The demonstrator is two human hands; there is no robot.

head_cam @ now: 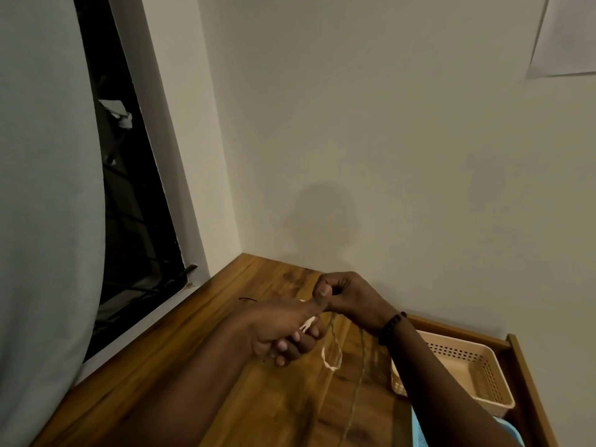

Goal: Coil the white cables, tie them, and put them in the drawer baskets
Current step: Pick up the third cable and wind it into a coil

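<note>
Both hands are over the wooden desk top (180,359). My left hand (283,330) is closed around a bunch of white cable (330,359), whose blurred loops hang below the fist. My right hand (348,298), with a dark bead bracelet at the wrist, is fisted just above and right of it, pinching a strand that runs down between the hands. A thin dark tie end (246,299) sticks out behind my left hand. A beige perforated basket (483,375) sits in the open drawer (522,366) at the right; no cable shows in the visible part of it.
A corner of pale walls rises behind the desk. A dark window (129,204) with a grey curtain (42,188) is on the left. A blue basket edge (419,437) shows beneath my right forearm.
</note>
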